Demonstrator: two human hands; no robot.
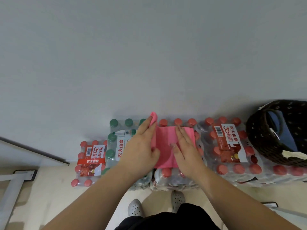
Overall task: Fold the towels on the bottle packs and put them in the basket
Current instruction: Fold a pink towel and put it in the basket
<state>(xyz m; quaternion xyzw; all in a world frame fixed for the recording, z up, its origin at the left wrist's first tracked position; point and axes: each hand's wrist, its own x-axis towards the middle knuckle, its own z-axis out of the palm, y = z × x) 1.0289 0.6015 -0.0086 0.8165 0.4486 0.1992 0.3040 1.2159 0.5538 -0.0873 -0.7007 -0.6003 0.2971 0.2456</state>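
Towel (166, 146), pink, lies on the middle packs (229, 143), between both hands. Right hand (184, 146) presses flat on its right half, fingers straight. Left hand (141, 145) lies along its left edge, the far corner curling up at the fingertips; whether it pinches cannot be told. Basket (259, 138) stands far right.

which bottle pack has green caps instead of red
The pack just left of the pink towel, partly under the left hand; it alone has green caps, the others all have red.
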